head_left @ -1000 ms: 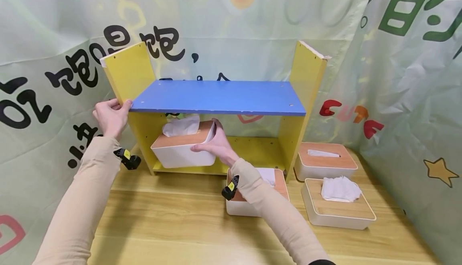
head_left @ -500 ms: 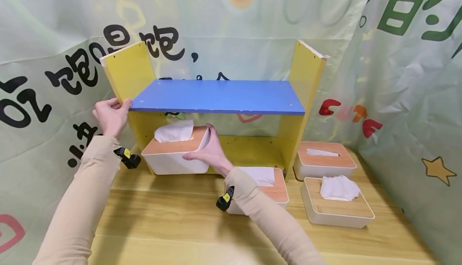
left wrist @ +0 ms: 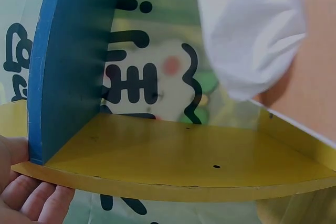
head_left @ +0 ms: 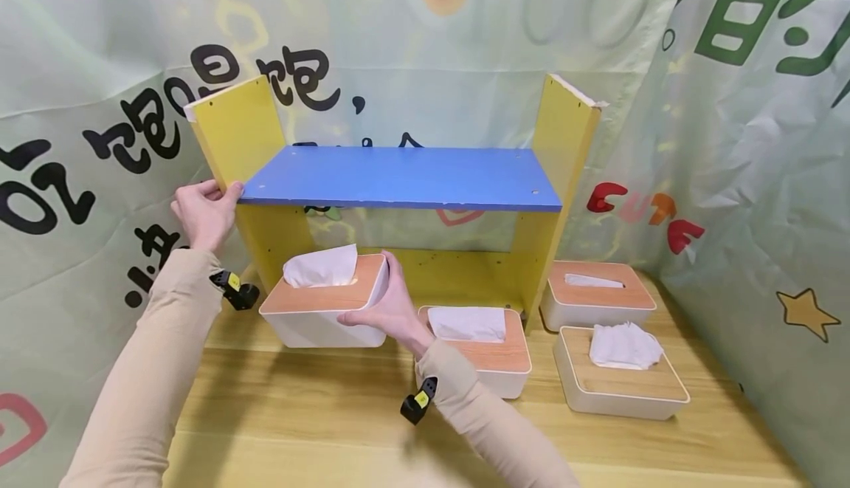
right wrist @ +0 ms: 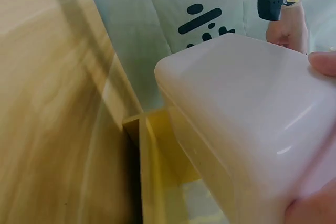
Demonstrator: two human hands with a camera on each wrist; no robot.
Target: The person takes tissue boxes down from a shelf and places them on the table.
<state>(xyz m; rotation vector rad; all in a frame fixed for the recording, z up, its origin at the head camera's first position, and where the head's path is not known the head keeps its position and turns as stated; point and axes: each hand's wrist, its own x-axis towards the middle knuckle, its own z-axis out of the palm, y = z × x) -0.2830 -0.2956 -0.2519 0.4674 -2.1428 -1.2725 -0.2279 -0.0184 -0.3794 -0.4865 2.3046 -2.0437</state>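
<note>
My right hand (head_left: 393, 306) grips the right end of a white tissue box (head_left: 323, 329) with a wood-look lid, thumb on the front side and fingers at the back corner. A white tissue (head_left: 322, 266) sticks out of its slot. In the head view the box is in front of the lower opening of a yellow and blue shelf (head_left: 398, 178); its pale side (right wrist: 236, 108) fills much of the right wrist view. My left hand (head_left: 206, 213) holds the shelf's left side panel (left wrist: 173, 156) where the blue board (left wrist: 68, 72) meets it, thumb on one face and fingers on the other.
Another tissue box (head_left: 491, 355) stands on the wooden table (head_left: 299, 429) just right of the held one. Two more, a rear tissue box (head_left: 600, 292) and a front tissue box (head_left: 620, 381), stand right of the shelf. Printed cloth (head_left: 750, 178) hangs behind and at both sides.
My right hand has brought the tissue box out of the shelf's lower opening, toward me and slightly left. My left hand keeps its place on the shelf.
</note>
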